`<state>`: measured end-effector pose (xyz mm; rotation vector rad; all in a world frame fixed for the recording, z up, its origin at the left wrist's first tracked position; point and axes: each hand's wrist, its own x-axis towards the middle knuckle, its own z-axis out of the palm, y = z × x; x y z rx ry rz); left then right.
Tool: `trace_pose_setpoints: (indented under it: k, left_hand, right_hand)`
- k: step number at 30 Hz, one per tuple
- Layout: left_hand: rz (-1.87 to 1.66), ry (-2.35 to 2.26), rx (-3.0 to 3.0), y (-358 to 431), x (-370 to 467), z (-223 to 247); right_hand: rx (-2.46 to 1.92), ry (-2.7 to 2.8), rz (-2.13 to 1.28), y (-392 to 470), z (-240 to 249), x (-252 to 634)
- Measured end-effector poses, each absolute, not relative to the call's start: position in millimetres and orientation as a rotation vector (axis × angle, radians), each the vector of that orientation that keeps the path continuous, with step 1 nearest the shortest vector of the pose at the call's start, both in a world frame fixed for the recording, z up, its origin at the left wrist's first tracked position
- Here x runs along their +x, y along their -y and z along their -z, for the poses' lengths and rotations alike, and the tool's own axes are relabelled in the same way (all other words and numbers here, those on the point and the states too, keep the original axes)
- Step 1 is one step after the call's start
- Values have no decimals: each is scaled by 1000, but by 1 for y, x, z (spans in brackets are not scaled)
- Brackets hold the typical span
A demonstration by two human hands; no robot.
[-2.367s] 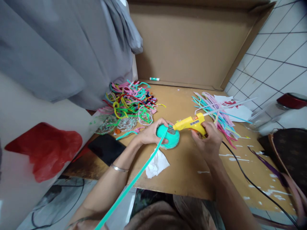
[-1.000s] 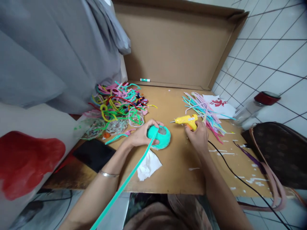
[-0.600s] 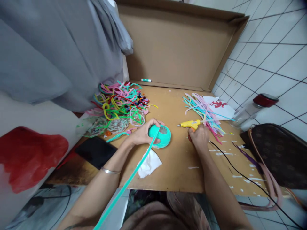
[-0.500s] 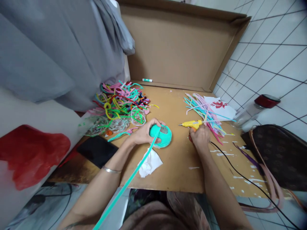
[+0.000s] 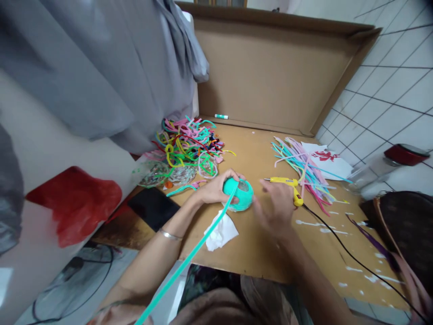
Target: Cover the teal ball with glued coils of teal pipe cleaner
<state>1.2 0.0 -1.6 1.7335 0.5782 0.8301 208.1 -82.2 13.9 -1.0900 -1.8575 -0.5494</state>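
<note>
My left hand is wrapped round the left side of a round teal object with an opening in its top. A long teal strip runs from this object down toward the lower left, over my forearm. To the right, my right hand is open, its fingers apart and slightly blurred, between the round object and the glue gun. The yellow glue gun lies on the table just beyond that hand, nozzle pointing left. A crumpled white tissue is in front of the round object.
Colourful fuzzy strips are heaped at the back left, more strips at the right. A black phone lies left. A bottle and brown bag stand right. The gun's black cable crosses the table's right side.
My right hand has let go of the glue gun, which now lies on the table, and has moved toward the round teal object. The whole view has shifted, with things appearing further right.
</note>
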Motion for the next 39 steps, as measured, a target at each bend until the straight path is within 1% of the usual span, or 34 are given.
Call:
trace_pose_setpoints:
  k: [2, 4, 7, 9, 12, 17, 22, 31, 39]
  left_hand:
    - [-852, -548, 1728, -1, 1, 3]
    - [-870, -507, 1721, -1, 1, 4]
    - [-876, -499, 1725, -2, 2, 6]
    - [-875, -511, 1738, -2, 2, 5]
    - [-852, -516, 1744, -1, 2, 3]
    - [-852, -535, 1746, -1, 2, 2]
    - [-838, -532, 1760, -3, 1, 6]
    - [-803, -541, 1773, -1, -2, 3]
    - [-820, -516, 1785, -4, -1, 7]
  right_hand:
    - [-938, 1991, 498, 97, -21, 183]
    - [-873, 2091, 487, 103, -22, 165]
    - [-826, 2076, 508, 100, -20, 153]
    - [-778, 2016, 457, 95, -19, 155]
    - [-751, 1941, 232, 92, -19, 168]
    - [-928, 1756, -170, 93, -15, 191]
    - [-1017, 1583, -409, 87, -5, 195]
    - [-1165, 1398, -597, 76, -3, 192]
    - [-1206, 1394, -596, 75, -1, 190]
